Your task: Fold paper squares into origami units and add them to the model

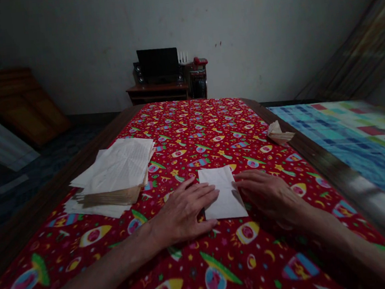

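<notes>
A folded white paper sheet lies on the red cloth with rocket and star prints, straight ahead of me. My left hand rests palm down, its fingertips over the sheet's left edge. My right hand lies flat to the right, with its fingertips touching the sheet's upper right edge. Neither hand lifts the paper. To the left of my left hand sits a loose stack of handwritten, yellowed paper sheets. A small folded paper piece lies near the cloth's right edge, beyond my right hand.
A dark wooden table edge borders the cloth, and a blue patterned quilt lies beyond it on the right. A monitor with speakers stands on a low wooden stand against the far wall.
</notes>
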A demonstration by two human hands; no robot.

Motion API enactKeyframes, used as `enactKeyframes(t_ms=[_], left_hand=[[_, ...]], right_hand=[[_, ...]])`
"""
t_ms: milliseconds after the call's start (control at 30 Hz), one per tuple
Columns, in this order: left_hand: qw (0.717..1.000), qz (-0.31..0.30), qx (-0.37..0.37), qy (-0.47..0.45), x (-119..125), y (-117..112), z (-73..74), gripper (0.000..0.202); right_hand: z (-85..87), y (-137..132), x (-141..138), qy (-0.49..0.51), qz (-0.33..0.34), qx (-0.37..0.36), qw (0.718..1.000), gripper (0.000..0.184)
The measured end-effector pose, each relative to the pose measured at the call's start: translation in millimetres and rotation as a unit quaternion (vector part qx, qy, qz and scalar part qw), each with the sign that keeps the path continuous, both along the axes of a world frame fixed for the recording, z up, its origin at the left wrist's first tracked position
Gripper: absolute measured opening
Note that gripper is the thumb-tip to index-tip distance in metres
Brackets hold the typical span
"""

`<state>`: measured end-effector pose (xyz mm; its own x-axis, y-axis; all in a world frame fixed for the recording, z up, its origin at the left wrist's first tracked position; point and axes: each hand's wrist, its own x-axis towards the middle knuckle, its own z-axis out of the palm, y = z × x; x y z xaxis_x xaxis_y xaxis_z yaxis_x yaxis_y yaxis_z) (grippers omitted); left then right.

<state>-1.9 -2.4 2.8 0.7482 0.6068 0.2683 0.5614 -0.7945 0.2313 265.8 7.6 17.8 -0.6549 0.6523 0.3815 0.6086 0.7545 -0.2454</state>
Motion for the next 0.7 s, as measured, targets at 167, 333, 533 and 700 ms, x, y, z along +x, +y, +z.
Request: enactKeyframes(t_ms=[167,333,533,700], left_hand=[[1.000,-0.001,0.021,0.001,-2,-3,6.3,0.043],[0.999,-0.014,0.032,-0.008,-2,-4,8.2,0.047],[0.999,-0.018,-0.013,-0.048,-9,-3,4.3,0.064],[0.999,-0.003,-0.021,-0.035,-7,-3,1.3,0.085]], right_hand=[[11.2,-12,-7,-0.064,0.092,-0.018,0.994,0.035],[12.9,-13,-5,-0.070,0.074,-0.015,0.995,0.042],[4.9,-7,1,-0.051,0.086,-0.013,0.995,0.038],[1.7,-2,1,-0.040,0.115,0.013,0.993,0.034]])
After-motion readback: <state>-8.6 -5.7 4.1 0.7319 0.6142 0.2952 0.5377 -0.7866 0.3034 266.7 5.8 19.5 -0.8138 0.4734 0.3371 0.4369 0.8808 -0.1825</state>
